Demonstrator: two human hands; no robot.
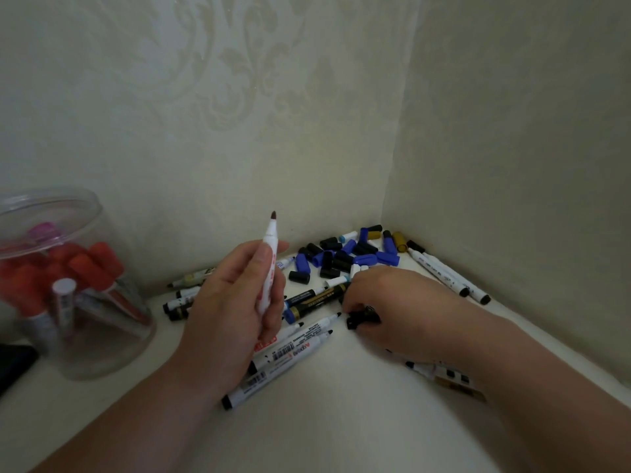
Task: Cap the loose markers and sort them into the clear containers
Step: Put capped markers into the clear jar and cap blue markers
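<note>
My left hand (227, 312) grips an uncapped white marker (268, 264) upright, its dark red tip pointing up. My right hand (396, 308) reaches down among the pile with its fingers curled round small black caps (362, 318) on the white surface. Loose blue and black caps (345, 256) lie heaped in the corner. Several uncapped white markers (297, 343) lie below my left hand, beside a black and gold marker (317, 297). A clear container (102, 343) at the left holds red-capped markers.
Two walls with pale patterned paper meet in a corner behind the pile. Capped white markers (447, 271) lie along the right wall. More markers (440, 373) show under my right forearm. A dark object (13, 363) sits at the left edge.
</note>
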